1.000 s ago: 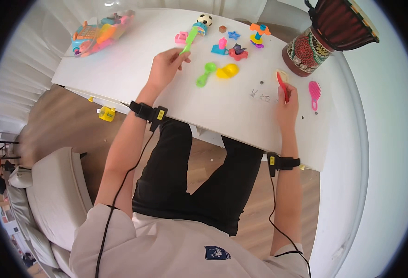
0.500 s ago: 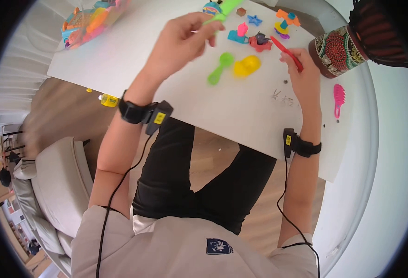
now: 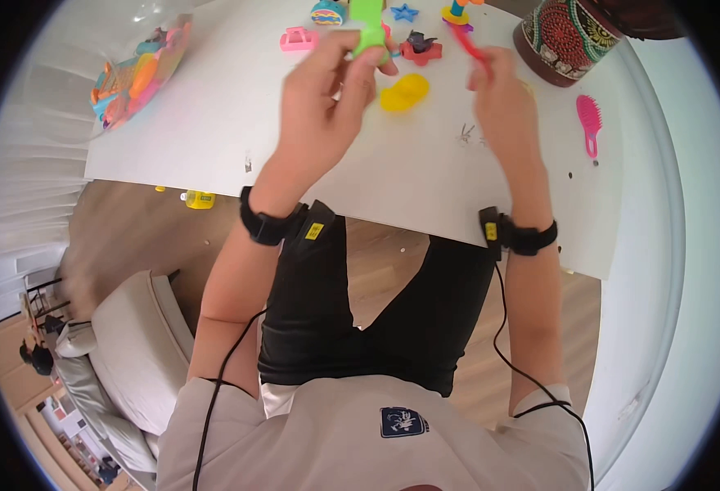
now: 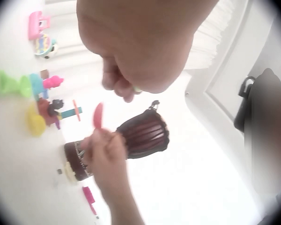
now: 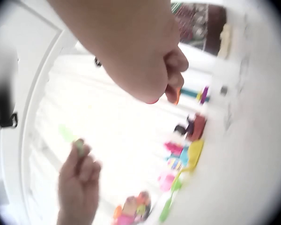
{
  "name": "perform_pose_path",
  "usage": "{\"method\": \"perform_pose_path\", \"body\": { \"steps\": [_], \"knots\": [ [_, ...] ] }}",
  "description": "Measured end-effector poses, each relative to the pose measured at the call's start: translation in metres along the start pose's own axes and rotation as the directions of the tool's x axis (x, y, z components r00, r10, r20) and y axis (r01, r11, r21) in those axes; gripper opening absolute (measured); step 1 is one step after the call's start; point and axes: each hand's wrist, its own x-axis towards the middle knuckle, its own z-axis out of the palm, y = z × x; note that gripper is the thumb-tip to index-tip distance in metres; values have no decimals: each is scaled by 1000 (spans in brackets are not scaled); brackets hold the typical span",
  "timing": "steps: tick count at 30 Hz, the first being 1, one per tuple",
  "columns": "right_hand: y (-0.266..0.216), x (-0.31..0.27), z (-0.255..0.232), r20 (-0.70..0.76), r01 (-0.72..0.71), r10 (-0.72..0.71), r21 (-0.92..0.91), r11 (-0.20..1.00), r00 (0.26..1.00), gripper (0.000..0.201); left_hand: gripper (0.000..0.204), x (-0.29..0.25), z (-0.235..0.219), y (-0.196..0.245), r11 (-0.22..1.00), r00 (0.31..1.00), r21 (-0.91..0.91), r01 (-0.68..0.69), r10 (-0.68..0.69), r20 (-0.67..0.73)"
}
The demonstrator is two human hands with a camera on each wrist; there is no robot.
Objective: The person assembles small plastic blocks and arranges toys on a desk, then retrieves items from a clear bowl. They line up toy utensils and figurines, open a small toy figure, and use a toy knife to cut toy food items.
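My left hand (image 3: 327, 106) is raised over the table and pinches a light green plastic tool (image 3: 368, 20) with a broad flat end, blurred in the head view. My right hand (image 3: 503, 98) grips a red toy knife (image 4: 98, 115) by its handle, blade pointing up and away. The two hands are apart, the left one nearer the camera. Below them lies a yellow toy piece (image 3: 405, 92). A green double-ended scoop (image 4: 9, 84) lies beside it, hidden behind my left hand in the head view.
Behind stand a red toy with a dark figure (image 3: 420, 49), a blue star (image 3: 405, 13), a pink toy (image 3: 299, 38) and a stacked toy (image 3: 456, 15). At right are a patterned drum (image 3: 564, 41) and a pink hairbrush (image 3: 590, 123); at left, a clear toy-filled bag (image 3: 143, 74).
My right hand has lifted the red knife from low over the right of the table and carried it forward. My left hand has risen with the green tool, turning its broad end upward. The view has shifted.
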Motion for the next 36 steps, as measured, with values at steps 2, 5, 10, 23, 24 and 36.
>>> {"method": "perform_pose_path", "body": {
  "steps": [2, 5, 10, 23, 24, 36],
  "knots": [
    [14, 3, -5, 39, -254, 258, 356, 899, 965, 25, 13, 7, 0, 3, 950, 940, 48, -309, 313, -135],
    [-22, 3, -36, 615, -647, 208, 688, 329, 761, 28, 14, 18, 8, -29, 746, 895, 511, -427, 430, 120],
    [-27, 12, -43, 350, -360, 85, 889, 282, 933, 26, 17, 16, 14, -46, 806, 957, 524, -275, 283, 66],
    [44, 47, 40, 123, -206, 165, 594, 777, 979, 20, 22, 60, -8, -99, 968, 994, 249, 39, -12, -109],
    [50, 54, 42, -15, -35, 50, 527, 849, 999, 21, 20, 63, -9, -105, 953, 990, 302, 24, 20, -141],
    [74, 57, 57, 28, -173, 215, 698, 695, 976, 29, 26, 58, 2, -126, 982, 972, 62, 176, -164, -167]
  ]
}}
